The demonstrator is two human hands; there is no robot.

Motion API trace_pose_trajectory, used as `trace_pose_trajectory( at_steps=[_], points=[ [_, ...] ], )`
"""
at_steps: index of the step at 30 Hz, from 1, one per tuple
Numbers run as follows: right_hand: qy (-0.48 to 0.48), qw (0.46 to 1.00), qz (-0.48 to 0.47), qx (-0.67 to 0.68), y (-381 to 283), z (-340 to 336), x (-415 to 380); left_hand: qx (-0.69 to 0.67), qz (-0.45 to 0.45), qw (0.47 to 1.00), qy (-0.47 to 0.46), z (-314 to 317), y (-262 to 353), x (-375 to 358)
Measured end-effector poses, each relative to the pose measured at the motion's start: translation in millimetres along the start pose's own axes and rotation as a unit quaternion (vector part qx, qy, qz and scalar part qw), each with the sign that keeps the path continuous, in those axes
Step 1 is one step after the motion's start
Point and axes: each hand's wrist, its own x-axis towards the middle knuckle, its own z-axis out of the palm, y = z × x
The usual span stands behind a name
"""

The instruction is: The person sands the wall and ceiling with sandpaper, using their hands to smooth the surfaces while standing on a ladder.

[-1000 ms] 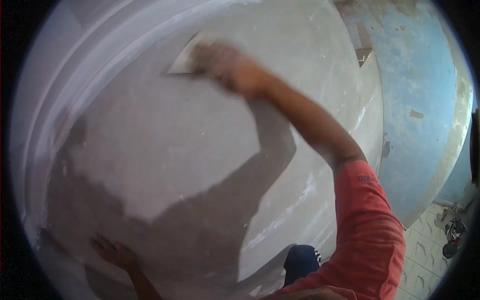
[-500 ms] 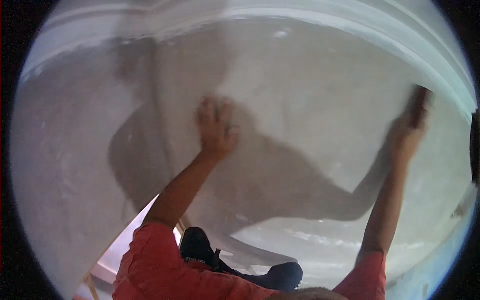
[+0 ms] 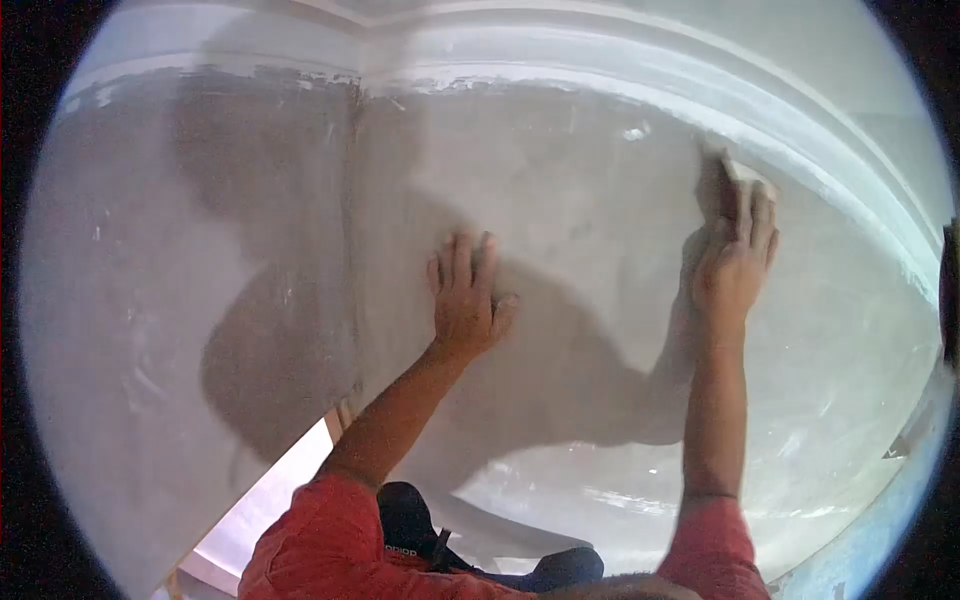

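Note:
My left hand [image 3: 468, 305] lies flat with fingers spread on the grey-brown plastered wall [image 3: 590, 210], a little left of the middle of the view. Higher up at the right, my right hand [image 3: 738, 245] is wrapped round a flat block [image 3: 752, 178], pale on its visible side, held against the wall below the white band [image 3: 680, 95]. The face of the block towards the wall is hidden. Dark shadows of my head and arms fall across the wall.
A wall corner [image 3: 352, 240] runs down left of my left hand. White moulding [image 3: 560, 20] curves along the top. Low at the left is a bright opening [image 3: 265, 500] with a wooden edge. A dark object [image 3: 949, 295] sits at the far right edge.
My right hand has moved left with the block, and its fingers now show more clearly. My left hand appears lower and slightly further right. The view takes in more of the top moulding.

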Motion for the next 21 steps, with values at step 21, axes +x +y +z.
trace_pose_trajectory(
  at_steps=[21],
  points=[
    [-0.215,0.863,-0.453,0.068,-92,19,-49,0.028,-0.038,0.994,0.098,1,-83,-10]
  ],
)
